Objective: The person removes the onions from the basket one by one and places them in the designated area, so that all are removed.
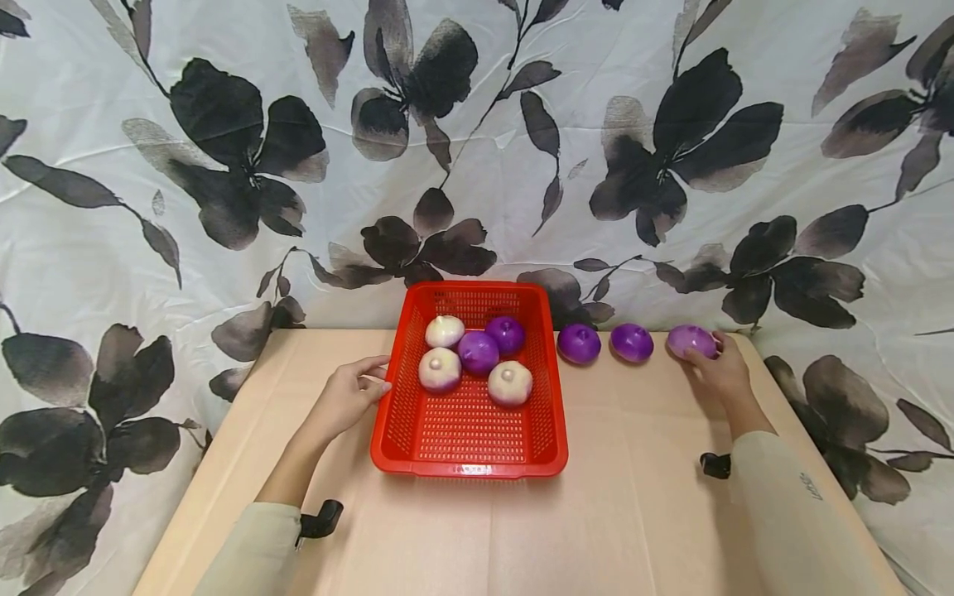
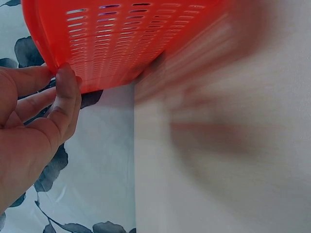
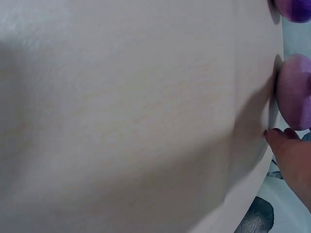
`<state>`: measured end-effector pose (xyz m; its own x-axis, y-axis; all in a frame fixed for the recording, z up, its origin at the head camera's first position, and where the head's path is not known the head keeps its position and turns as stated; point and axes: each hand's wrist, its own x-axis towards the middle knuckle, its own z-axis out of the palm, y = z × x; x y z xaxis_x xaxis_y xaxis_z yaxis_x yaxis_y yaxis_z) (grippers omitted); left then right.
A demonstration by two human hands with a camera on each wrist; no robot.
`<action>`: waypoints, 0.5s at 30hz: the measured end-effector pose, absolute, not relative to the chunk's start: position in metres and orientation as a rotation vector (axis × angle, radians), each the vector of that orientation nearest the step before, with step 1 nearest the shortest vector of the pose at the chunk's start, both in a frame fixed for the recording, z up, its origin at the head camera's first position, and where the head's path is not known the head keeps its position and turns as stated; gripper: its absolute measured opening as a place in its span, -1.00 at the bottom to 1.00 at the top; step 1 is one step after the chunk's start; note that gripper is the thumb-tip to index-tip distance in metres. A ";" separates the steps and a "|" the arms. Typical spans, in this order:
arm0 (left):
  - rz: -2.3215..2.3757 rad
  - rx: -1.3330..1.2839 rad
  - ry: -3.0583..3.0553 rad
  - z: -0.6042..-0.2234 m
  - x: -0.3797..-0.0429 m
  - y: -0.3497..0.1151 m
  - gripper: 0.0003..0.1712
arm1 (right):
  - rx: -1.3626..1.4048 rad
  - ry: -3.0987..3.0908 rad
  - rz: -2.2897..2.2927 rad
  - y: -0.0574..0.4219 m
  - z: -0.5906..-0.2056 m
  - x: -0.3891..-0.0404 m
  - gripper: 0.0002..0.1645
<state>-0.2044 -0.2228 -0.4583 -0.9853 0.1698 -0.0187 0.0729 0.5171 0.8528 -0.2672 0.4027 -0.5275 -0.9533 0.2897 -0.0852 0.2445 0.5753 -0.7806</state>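
Observation:
In the head view, a red plastic basket [image 1: 469,430] stands mid-table. Inside lie purple onions [image 1: 479,353] and pale, white-topped ones [image 1: 510,382]. My left hand [image 1: 350,401] pinches the basket's left rim between thumb and fingers; the left wrist view shows this grip on the red rim [image 2: 41,29] up close. At the far right of the table, my right hand [image 1: 719,368] holds a lighter purple onion [image 1: 687,340] from its right side, thumb in front and fingers behind. The right wrist view shows the thumb close beside this onion [image 3: 294,92].
Two more purple onions, one [image 1: 578,343] beside the basket and another [image 1: 632,343] farther right, sit in a row along the table's back edge. A floral cloth [image 1: 522,165] hangs behind the light wooden table [image 1: 619,497].

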 end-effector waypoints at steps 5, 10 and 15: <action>1.482 0.210 2.648 -0.458 -0.204 -0.223 -0.42 | -0.451 -2.750 1.328 0.402 -0.526 -0.267 -0.05; 1.488 0.212 2.642 -0.458 -0.204 -0.224 -0.42 | -0.455 -2.747 1.337 0.402 -0.527 -0.266 -0.05; 1.495 0.224 2.635 -0.457 -0.203 -0.223 -0.42 | -0.452 -2.741 1.348 0.402 -0.528 -0.266 -0.03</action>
<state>-0.2032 -0.2234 -0.4566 -0.9837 0.1789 -0.0177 0.0766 0.5062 0.8590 -0.2658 0.4017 -0.5276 -0.9557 0.2831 -0.0803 0.2364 0.5761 -0.7825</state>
